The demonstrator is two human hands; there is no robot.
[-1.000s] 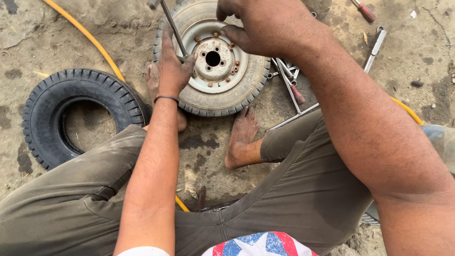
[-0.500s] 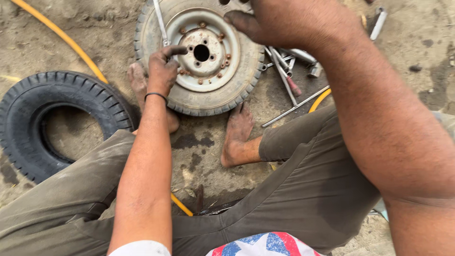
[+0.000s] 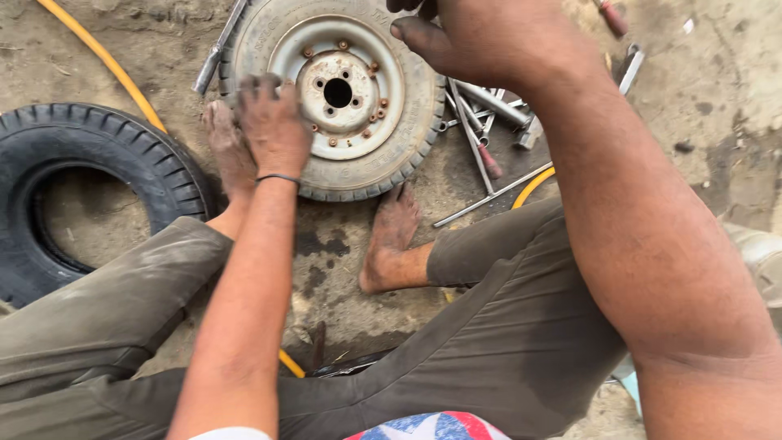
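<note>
Rusty steel rim in a worn grey tyre: heavy, stiff, best gripped by the tread. My left hand lies flat on its near-left edge; my right hand hovers half-open, empty as far as I see.

the left hand lay palm down on the tread and sidewall of a small wheel lying flat on the dirt, fingers spread toward its rusty steel rim. the right hand hung above the wheel's far right edge, thumb pointing left; whether it gripped anything could not be told. both bare feet pressed against the wheel's near side. a loose black tyre lay to the left, a yellow hose ran past it, and metal tools lay scattered to the right.
</note>
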